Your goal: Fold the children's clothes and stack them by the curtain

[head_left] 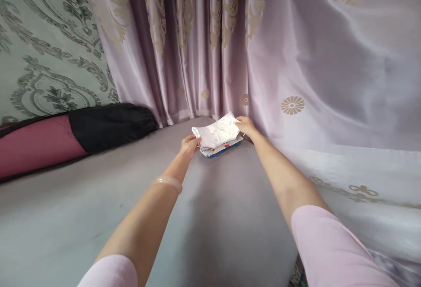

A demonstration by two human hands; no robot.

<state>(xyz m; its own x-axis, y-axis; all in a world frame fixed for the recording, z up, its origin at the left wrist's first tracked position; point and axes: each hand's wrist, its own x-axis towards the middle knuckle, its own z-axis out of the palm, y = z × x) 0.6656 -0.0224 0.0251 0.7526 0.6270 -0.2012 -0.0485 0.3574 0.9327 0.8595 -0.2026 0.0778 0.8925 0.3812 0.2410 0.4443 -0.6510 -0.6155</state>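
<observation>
A folded white cloth [219, 132] lies on top of a small stack of folded items [223, 149] with red and blue edges, on a grey surface [131, 190] near the far corner. My left hand [189, 143] grips the cloth's left end, fingers closed on it. My right hand [246, 125] pinches the cloth's right end by the curtain. Both arms reach forward; a clear bangle [167, 182] circles my left wrist.
Pale purple curtains [296, 59] with gold patterns hang behind and along the right. A long roll, pink with a black end [108, 125], lies at the left against a patterned wall [42, 46].
</observation>
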